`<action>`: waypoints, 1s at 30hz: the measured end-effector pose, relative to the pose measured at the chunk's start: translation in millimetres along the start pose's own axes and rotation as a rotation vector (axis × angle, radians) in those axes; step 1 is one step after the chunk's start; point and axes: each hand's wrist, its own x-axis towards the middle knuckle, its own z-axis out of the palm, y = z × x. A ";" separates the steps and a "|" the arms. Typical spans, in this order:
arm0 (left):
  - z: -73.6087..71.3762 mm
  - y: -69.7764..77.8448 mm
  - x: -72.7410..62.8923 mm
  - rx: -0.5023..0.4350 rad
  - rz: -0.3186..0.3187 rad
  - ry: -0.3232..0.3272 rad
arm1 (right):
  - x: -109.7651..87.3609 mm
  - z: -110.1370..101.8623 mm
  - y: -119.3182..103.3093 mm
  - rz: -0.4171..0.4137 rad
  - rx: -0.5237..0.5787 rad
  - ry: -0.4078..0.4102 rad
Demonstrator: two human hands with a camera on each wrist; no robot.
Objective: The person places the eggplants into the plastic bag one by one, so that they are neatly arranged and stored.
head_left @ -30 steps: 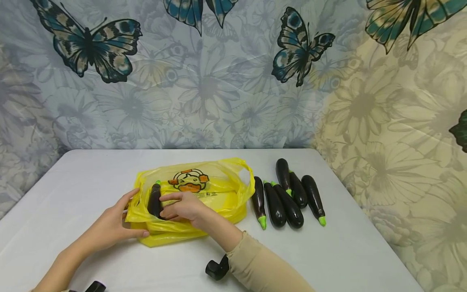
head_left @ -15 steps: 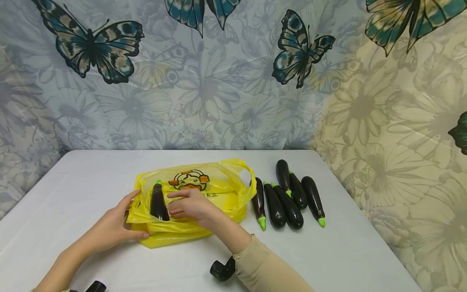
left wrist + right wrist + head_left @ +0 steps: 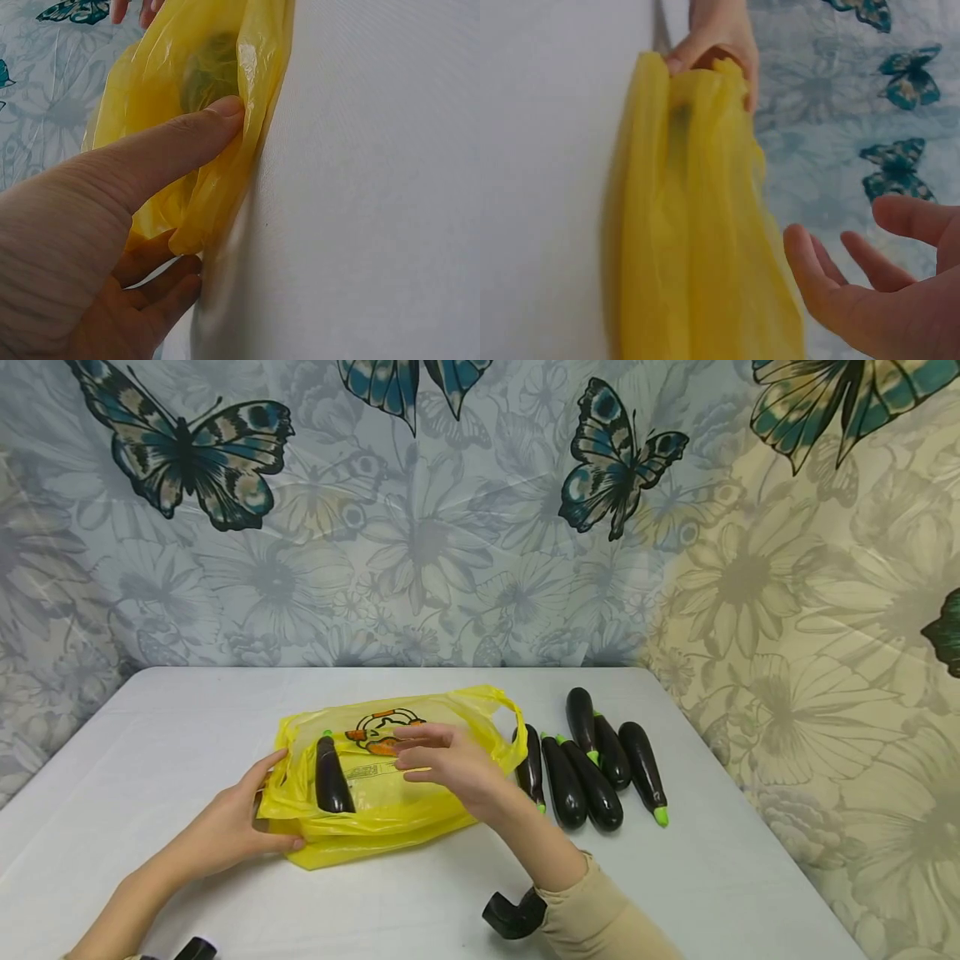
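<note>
- The left hand (image 3: pixel 232 827) grips the near-left end of the yellow bag (image 3: pixel 382 842), thumb on the near side and fingers around the far side; the left wrist view shows the thumb pressing into the creased film.
- The yellow bag lies on its side on the white table (image 3: pixel 735 877), its mouth spread toward the person. Its film looks thin, light and limp, so it probably folds at a touch; a doubled edge or a handle loop would likely be the surest hold.
- The bagged eggplant (image 3: pixel 333 777) lies inside, at the left, green stem end pointing away from the person and its thick end behind the near rim. Its glossy skin is likely slippery (a real one would bruise; whether this is real I cannot tell). It looks firm, fairly light, and best held around the middle.
- The right hand (image 3: pixel 459 770) hovers over the bag's right part, fingers apart and holding nothing, well clear of the eggplant inside.
- The leftmost loose eggplant (image 3: pixel 531 768) sits just beside the bag, partly covered by a handle loop.
- Five other eggplants (image 3: pixel 592 782) lie further right, some touching. Their rounded bodies could roll if nudged; a wrap around the waist seems safer than a pinch at the stem.
</note>
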 end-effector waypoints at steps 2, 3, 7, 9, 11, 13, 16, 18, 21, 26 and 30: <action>-0.1 0.4 0.1 0.002 -0.003 -0.001 | -8.6 -9.3 -6.7 -0.010 0.006 0.007; 0.0 0.4 0.2 0.003 -0.004 -0.002 | -12.9 -14.0 -9.7 -0.015 0.005 0.014; 1.0 -0.1 0.7 0.004 -0.007 -0.005 | -32.2 -32.7 -19.9 -0.022 0.026 0.022; 1.8 -0.6 0.8 0.002 -0.008 -0.006 | -42.0 -41.9 -23.4 -0.020 0.030 0.031; 2.4 -1.0 0.5 0.000 -0.007 -0.007 | -51.0 -51.2 -26.0 -0.018 0.025 0.043; 2.4 -1.4 -0.1 0.001 -0.007 -0.009 | -59.0 -59.5 -27.8 -0.017 0.020 0.069; 1.7 -2.1 -1.0 0.006 -0.018 -0.013 | -69.5 -71.9 -29.3 -0.023 0.009 0.096; 1.0 -2.3 -1.4 0.010 -0.025 -0.018 | -75.1 -79.8 -30.1 -0.030 0.012 0.107; 0.1 -2.9 -1.2 0.009 -0.031 -0.021 | -80.8 -91.4 -30.7 -0.040 0.015 0.133; -0.1 -2.8 1.0 0.005 -0.029 -0.025 | -86.5 -110.3 -31.0 -0.045 -0.007 0.164; 0.5 -1.5 2.5 0.004 -0.026 -0.024 | -90.1 -126.6 -31.4 -0.051 -0.021 0.197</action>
